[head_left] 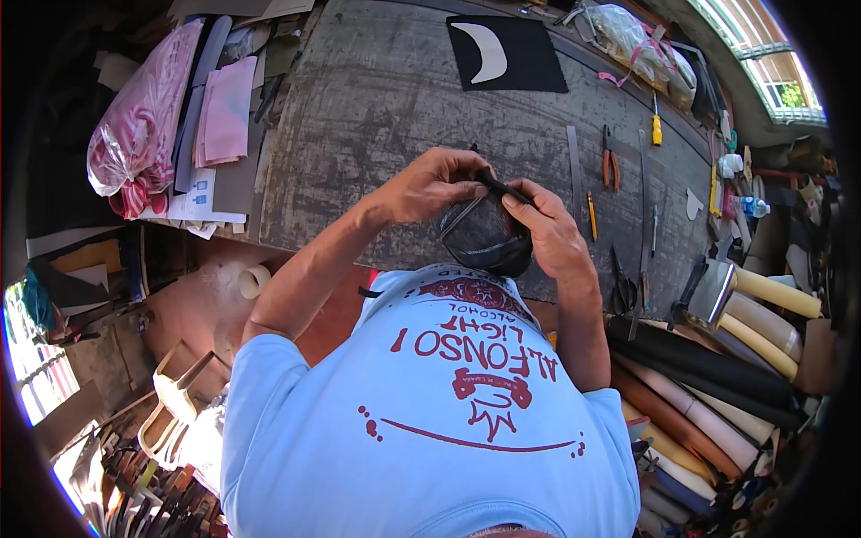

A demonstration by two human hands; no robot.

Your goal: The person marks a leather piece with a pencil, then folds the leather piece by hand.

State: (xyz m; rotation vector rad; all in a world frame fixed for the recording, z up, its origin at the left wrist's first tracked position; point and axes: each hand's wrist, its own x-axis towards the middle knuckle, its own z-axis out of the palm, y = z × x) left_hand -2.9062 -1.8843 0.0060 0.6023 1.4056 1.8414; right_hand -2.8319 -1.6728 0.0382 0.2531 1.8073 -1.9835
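Close in front of my chest, at the near edge of the dark worn table, both hands hold a black mesh item [484, 231] with a solid black band along its top. My left hand [439, 184] pinches the band's left end between thumb and fingers. My right hand [549, 229] grips the same band on the right, thumb on top. The mesh part hangs below the band, between the hands and the shirt. A small dark tip sticks up just above my left hand's fingers.
On the table [359, 99] lie a black sheet with a white crescent [484, 54], a metal ruler [575, 170], orange-handled pliers [611, 166], a yellow pencil [592, 217], a yellow screwdriver [656, 125] and scissors [621, 287]. Material rolls [708, 368] stand right; pink-wrapped goods [143, 125] lie left.
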